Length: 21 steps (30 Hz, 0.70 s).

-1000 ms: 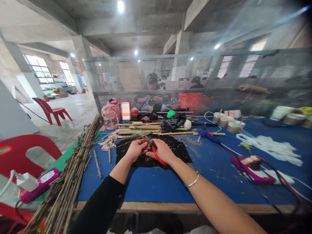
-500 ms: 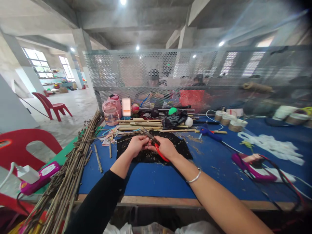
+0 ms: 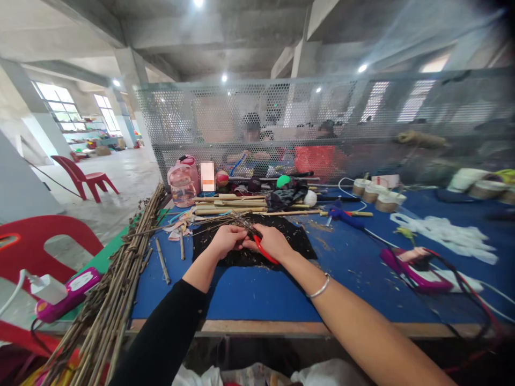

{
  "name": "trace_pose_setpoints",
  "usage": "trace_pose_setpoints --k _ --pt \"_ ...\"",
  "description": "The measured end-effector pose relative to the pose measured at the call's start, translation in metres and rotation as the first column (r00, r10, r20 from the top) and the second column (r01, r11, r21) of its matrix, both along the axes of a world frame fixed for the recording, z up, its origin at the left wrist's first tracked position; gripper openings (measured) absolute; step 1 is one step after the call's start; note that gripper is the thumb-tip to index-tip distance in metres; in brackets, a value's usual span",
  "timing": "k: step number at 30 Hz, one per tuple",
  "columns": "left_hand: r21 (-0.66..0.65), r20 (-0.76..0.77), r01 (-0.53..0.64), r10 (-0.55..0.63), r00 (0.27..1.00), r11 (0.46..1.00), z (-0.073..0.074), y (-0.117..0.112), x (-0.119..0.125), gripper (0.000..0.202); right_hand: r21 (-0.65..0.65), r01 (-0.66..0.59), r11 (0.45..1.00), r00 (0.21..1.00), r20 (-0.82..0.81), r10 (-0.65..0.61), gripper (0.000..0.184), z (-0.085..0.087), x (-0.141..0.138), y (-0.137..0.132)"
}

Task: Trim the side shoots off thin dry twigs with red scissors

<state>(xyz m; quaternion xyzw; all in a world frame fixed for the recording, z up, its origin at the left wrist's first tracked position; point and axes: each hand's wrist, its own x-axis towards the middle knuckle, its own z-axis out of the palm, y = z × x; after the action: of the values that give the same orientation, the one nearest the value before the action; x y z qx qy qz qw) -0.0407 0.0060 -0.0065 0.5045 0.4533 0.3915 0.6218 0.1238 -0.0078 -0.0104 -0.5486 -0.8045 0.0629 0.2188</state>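
Scissors [image 3: 258, 242] | red handles [image 3: 265, 253], dark blades [image 3: 248, 225] | right hand [image 3: 274, 244] grasping them | left hand [image 3: 225, 242] hold: cannot tell

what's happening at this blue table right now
Someone is working with both hands over a black cloth strewn with small pale bits. The right hand holds red-handled scissors; the left hand is close beside the blades, but what its fingertips pinch is too small to make out. A bundle of dry stems lies along the left side of the blue table.

Head-worn view, forward and down
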Motion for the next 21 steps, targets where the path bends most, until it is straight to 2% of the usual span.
trace_pose_setpoints --k 5,10,14,17,21 --pt "-0.017 0.049 -0.057 0.058 0.997 0.998 -0.0017 0.0018 0.0013 0.021 -0.010 0.051 0.999 0.999 -0.001 -0.051 0.040 -0.0012 0.0005 0.0004" --pt "-0.018 0.112 -0.129 0.130 0.985 0.991 -0.0032 0.0045 -0.0003 0.020 0.044 -0.018 0.999 0.998 -0.051 0.020 0.050 -0.0009 -0.0014 0.0004" --pt "-0.006 0.111 -0.089 0.089 0.990 0.996 -0.0043 0.0050 -0.0005 0.017 0.087 -0.095 0.992 0.993 -0.055 0.101 0.055 -0.0023 -0.0027 0.0010" --pt "0.007 0.089 -0.068 0.067 0.994 0.998 -0.0046 0.0048 -0.0006 0.015 0.116 -0.103 0.988 0.993 -0.051 0.110 0.058 -0.0019 -0.0032 0.0009" --pt "0.014 0.046 -0.075 0.074 0.996 0.997 -0.0032 0.0039 -0.0013 0.014 0.065 -0.092 0.994 0.995 -0.043 0.095 0.048 0.0014 -0.0012 0.0000"
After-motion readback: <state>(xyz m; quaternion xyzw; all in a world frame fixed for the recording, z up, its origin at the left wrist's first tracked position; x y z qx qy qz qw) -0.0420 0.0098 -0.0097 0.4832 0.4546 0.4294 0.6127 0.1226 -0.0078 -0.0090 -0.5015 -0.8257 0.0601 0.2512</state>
